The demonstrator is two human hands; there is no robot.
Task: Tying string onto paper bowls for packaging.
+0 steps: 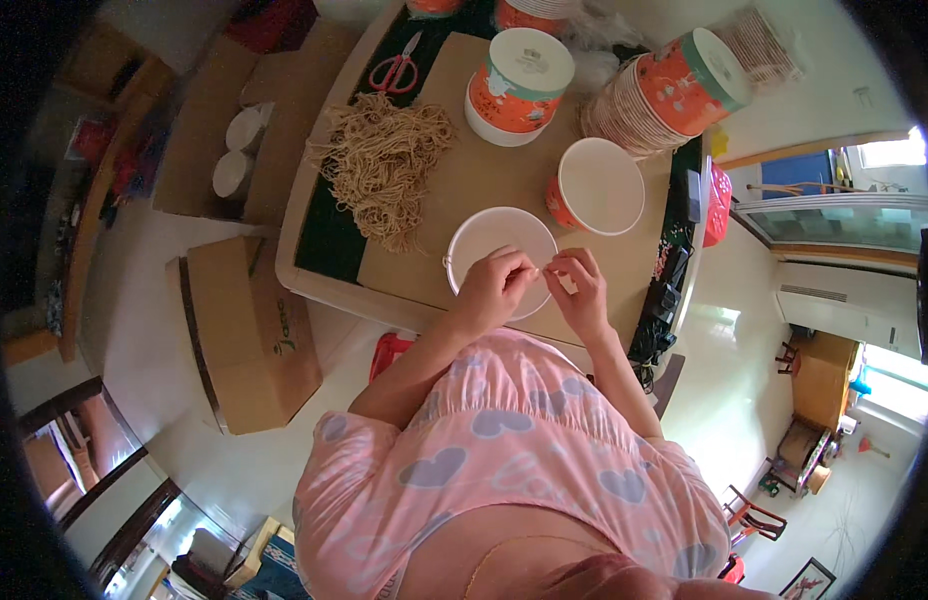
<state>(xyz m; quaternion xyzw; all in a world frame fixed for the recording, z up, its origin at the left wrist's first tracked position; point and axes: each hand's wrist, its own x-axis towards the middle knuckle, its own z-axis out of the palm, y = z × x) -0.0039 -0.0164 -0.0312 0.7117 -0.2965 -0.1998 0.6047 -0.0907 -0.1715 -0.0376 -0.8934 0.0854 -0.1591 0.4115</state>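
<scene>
White paper tub point(489, 235), centre of frame, on a brown cardboard sheet point(434, 285) near the table's front edge. Cardboard strip shows between tub and twine heap point(384, 165) at upper left; orange-printed paper tub point(602, 187) close by, upper right. Mouth of white tub faces up toward camera; long axis foreshortened, roughly along the view. Left hand point(499, 287) and right hand point(581, 290) over its near-right rim, fingertips pinched, almost meeting; whatever they grip too small to make out. Hands hide that rim; small bump on left rim unclear.
</scene>
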